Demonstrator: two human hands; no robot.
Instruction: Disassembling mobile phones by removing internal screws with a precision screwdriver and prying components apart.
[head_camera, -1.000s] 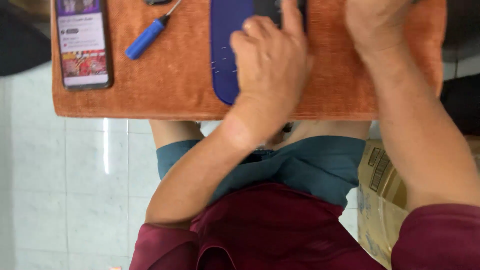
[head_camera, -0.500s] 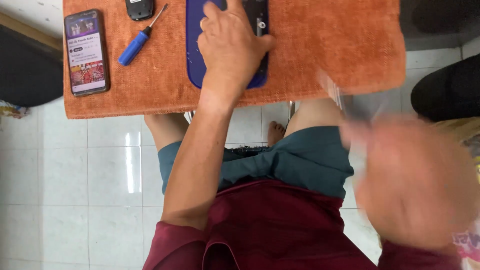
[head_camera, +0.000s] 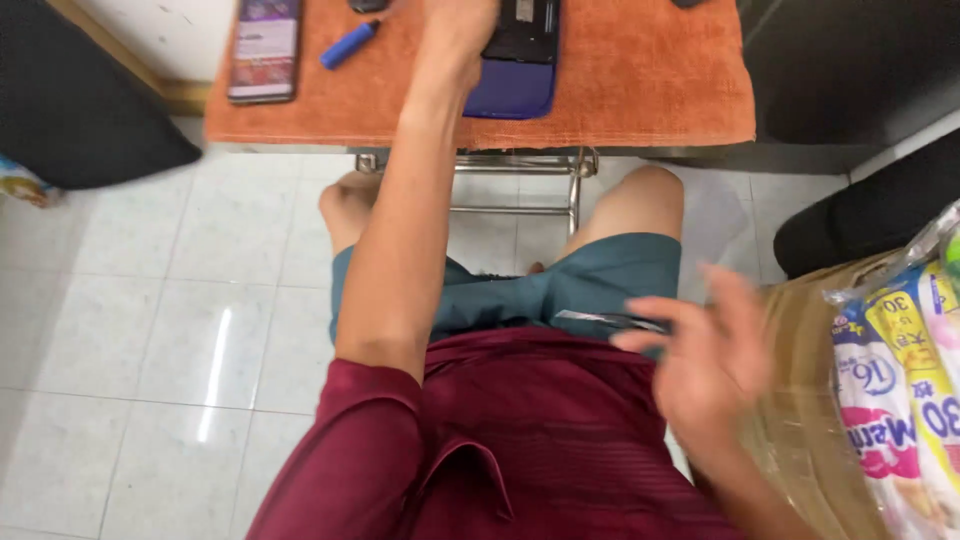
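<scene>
A rough, matt orange cloth (head_camera: 640, 90) covers the bench. The blue phone (head_camera: 515, 85) looks like smooth plastic, the second phone (head_camera: 264, 50) has a glossy screen. Floor tiles (head_camera: 150, 340) shine; the frame (head_camera: 520, 185) is bright metal; the packs (head_camera: 905, 400) are glossy film.

From where I watch, the person I am following wears a dark red short-sleeved shirt (head_camera: 530, 440) filling the lower middle of the frame, its left sleeve ending just above the elbow and a folded collar showing near the bottom edge. Below it, toward the centre, are teal shorts (head_camera: 560, 290) that stop above bare knees. Both forearms are bare, with no watch, ring or glove that I can make out. The left hand (head_camera: 455, 30) sits at the top centre, the right hand (head_camera: 710, 370) at the lower right, blurred.
</scene>
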